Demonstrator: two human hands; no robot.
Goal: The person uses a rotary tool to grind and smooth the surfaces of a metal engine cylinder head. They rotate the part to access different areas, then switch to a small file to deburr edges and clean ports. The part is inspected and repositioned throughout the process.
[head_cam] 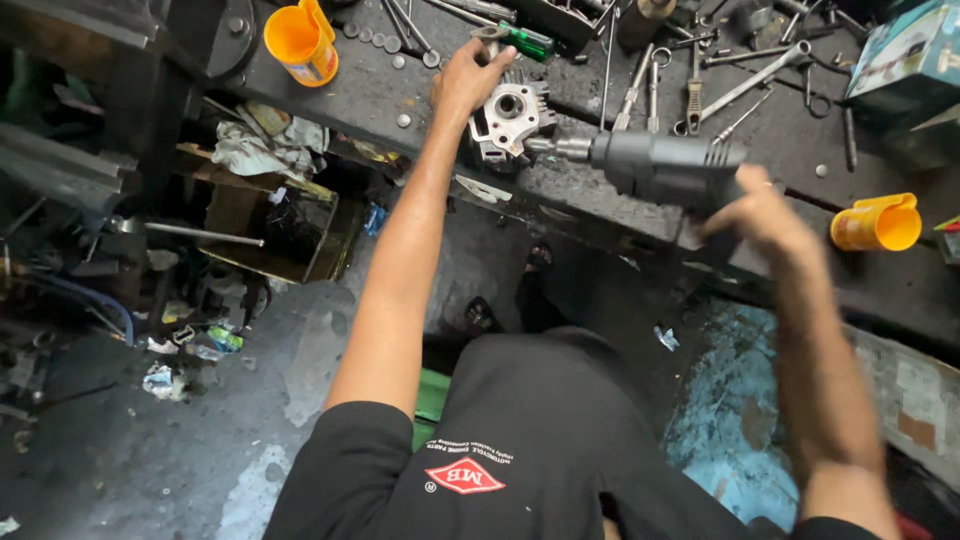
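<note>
A finned metal engine cylinder head [512, 118] lies on the dark workbench [380, 95]. My left hand [466, 78] rests on its far left side and holds it down. My right hand [760, 212] grips the handle of a grey power drill [660, 167]. The drill points left, and its metal tip [560, 148] touches the right side of the cylinder head.
An orange plastic cup [300, 42] stands at the bench's left end and another orange cup [877, 224] lies at its right. Wrenches, sockets and a green-handled screwdriver [526, 40] are strewn behind the part. A teal box [905, 50] sits top right. Rags and scrap lie under the bench.
</note>
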